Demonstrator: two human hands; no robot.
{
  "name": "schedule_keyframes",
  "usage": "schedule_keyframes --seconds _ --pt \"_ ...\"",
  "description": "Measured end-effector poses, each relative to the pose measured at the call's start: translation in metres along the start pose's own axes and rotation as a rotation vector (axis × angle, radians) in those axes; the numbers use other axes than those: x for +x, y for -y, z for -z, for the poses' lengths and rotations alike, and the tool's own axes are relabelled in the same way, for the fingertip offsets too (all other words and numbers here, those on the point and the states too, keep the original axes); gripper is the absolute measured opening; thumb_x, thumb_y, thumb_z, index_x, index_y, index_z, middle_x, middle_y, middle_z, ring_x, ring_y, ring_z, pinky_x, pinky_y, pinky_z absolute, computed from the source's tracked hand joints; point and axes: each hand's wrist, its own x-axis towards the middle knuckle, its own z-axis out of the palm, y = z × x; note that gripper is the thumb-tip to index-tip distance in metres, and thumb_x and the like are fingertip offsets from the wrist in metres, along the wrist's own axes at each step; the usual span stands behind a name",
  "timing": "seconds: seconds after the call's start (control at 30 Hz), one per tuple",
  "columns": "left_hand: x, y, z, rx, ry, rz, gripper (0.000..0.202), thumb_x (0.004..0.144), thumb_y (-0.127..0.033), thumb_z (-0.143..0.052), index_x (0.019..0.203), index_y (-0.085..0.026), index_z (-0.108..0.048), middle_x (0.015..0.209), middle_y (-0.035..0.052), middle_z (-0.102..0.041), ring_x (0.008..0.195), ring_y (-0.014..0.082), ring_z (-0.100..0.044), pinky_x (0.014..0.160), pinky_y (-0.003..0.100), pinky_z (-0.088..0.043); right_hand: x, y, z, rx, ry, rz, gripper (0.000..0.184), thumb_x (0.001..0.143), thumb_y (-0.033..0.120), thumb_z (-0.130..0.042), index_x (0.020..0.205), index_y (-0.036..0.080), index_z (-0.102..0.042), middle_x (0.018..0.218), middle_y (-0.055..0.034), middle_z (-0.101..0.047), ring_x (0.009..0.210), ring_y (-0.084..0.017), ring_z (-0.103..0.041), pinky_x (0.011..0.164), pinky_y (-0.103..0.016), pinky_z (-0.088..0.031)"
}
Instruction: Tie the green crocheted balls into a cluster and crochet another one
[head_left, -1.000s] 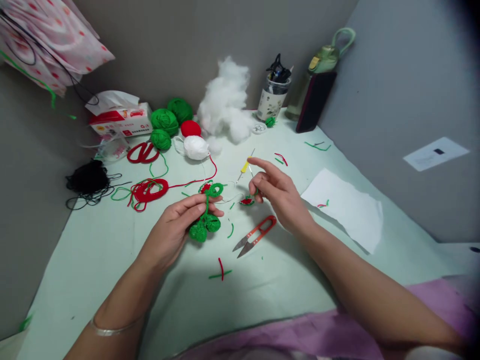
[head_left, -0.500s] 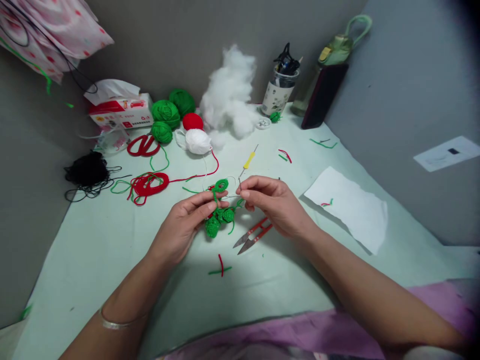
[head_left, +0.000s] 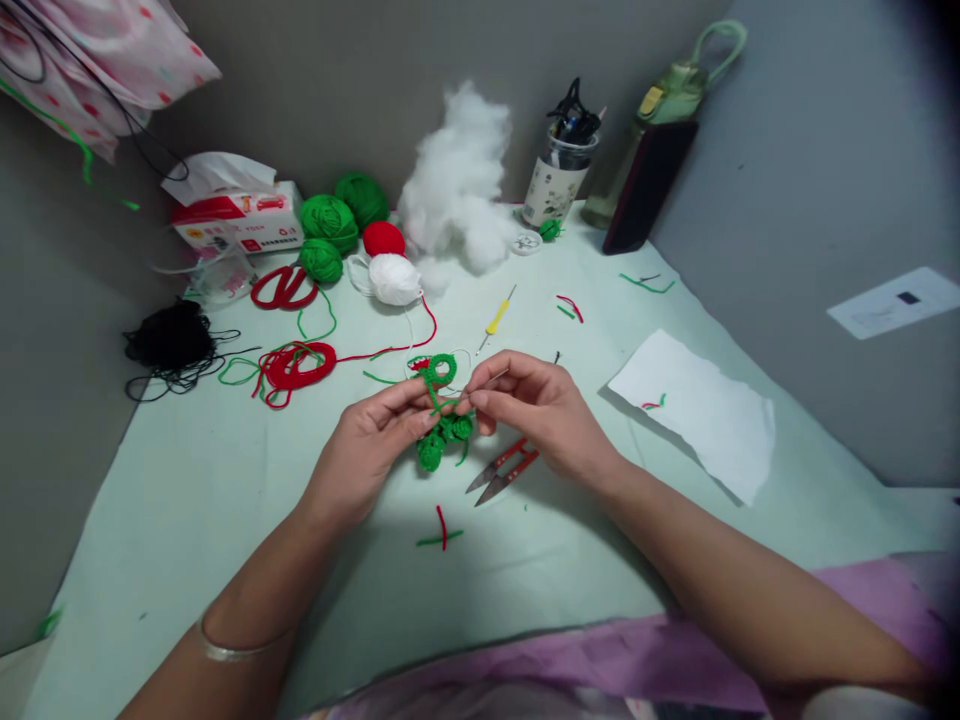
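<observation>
My left hand [head_left: 375, 435] is closed on a green crocheted piece [head_left: 430, 452], which has a ring at its top and small balls below. A red and white patch [head_left: 420, 364] shows behind the ring. Beside it, my right hand [head_left: 529, 405] pinches a thin needle [head_left: 493, 378] between thumb and forefinger, close to the green yarn. White thread [head_left: 466, 356] loops behind the fingers. Below my right hand lie red-handled thread snips [head_left: 501, 472], blades apart. A yellow-handled crochet hook [head_left: 496, 316] rests on the table beyond my hands.
Green yarn balls [head_left: 328, 224], white yarn [head_left: 394, 279], red yarn [head_left: 298, 368], black yarn [head_left: 171, 338] and red-handled scissors [head_left: 285, 288] lie to the left. Stuffing [head_left: 457, 180], a pen jar [head_left: 556, 185] and a bottle [head_left: 667, 100] stand at the back. Paper [head_left: 697, 420] lies right.
My right hand has moved slightly left, up to the green piece, and the needle has tipped from upright to slanted. The green ring now faces the camera more fully.
</observation>
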Motion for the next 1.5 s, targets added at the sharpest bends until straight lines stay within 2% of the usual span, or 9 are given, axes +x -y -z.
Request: schedule_keyframes --seconds 0.27,0.47,0.7,0.87,1.1,1.33,1.5 --pt "-0.001 0.001 0.0 -0.035 -0.015 0.01 0.037 0.083 -0.029 -0.083 0.119 -0.02 -0.077 0.112 0.0068 -0.079 0.102 0.0217 -0.073 0.093 0.031 -0.054 -0.002 -0.001 -0.002 -0.1 -0.075 0.048 0.015 0.085 0.033 -0.077 0.087 0.019 -0.074 0.077 -0.0004 -0.07 0.06 -0.009 -0.054 0.059 -0.023 -0.049" --pt "-0.001 0.0 -0.003 -0.043 -0.025 0.018 0.037 0.08 -0.029 -0.085 0.116 -0.021 -0.079 0.11 0.0066 -0.081 0.104 0.0235 -0.073 0.096 0.034 -0.055 -0.003 -0.005 -0.003 -0.151 -0.052 0.099 0.016 0.086 0.036 -0.077 0.088 0.02 -0.077 0.075 0.0 -0.069 0.059 -0.009 -0.052 0.056 -0.024 -0.043" --pt "-0.001 0.002 -0.002 -0.054 -0.016 0.028 0.036 0.08 -0.026 -0.084 0.116 -0.023 -0.079 0.111 0.0046 -0.081 0.105 0.0212 -0.074 0.097 0.031 -0.055 -0.003 -0.01 -0.004 -0.302 -0.078 0.198 0.011 0.09 0.03 -0.073 0.087 0.02 -0.078 0.087 -0.0024 -0.072 0.066 -0.01 -0.053 0.059 -0.026 -0.04" --pt "0.0 0.002 -0.002 -0.041 0.002 0.019 0.036 0.083 -0.026 -0.083 0.119 -0.023 -0.079 0.114 0.0046 -0.08 0.107 0.0217 -0.074 0.1 0.032 -0.055 -0.005 -0.01 -0.003 -0.354 -0.064 0.222 0.01 0.092 0.027 -0.072 0.087 0.02 -0.078 0.086 -0.002 -0.07 0.068 -0.011 -0.054 0.061 -0.026 -0.04" --pt "0.0 0.003 -0.002 -0.04 0.018 0.018 0.038 0.084 -0.028 -0.083 0.121 -0.025 -0.078 0.115 0.0041 -0.08 0.108 0.0216 -0.073 0.1 0.032 -0.055 -0.005 -0.008 -0.002 -0.361 -0.055 0.208 0.009 0.091 0.026 -0.071 0.088 0.019 -0.078 0.085 -0.0015 -0.069 0.066 -0.01 -0.053 0.06 -0.026 -0.039" --pt "-0.001 0.001 -0.002 -0.049 0.006 0.011 0.043 0.08 -0.027 -0.086 0.122 -0.022 -0.079 0.112 0.0064 -0.081 0.104 0.0242 -0.074 0.096 0.034 -0.057 -0.003 -0.01 -0.002 -0.312 -0.048 0.209 0.009 0.091 0.025 -0.072 0.088 0.018 -0.077 0.083 -0.0007 -0.068 0.064 -0.009 -0.051 0.057 -0.025 -0.038" --pt "-0.002 0.002 0.0 -0.058 0.062 -0.015 0.043 0.082 -0.022 -0.083 0.125 -0.024 -0.077 0.116 0.0047 -0.08 0.106 0.0219 -0.073 0.095 0.029 -0.056 -0.003 -0.011 -0.001 -0.313 -0.043 0.217 0.009 0.091 0.025 -0.072 0.088 0.018 -0.077 0.083 -0.0003 -0.068 0.065 -0.009 -0.052 0.058 -0.025 -0.038"
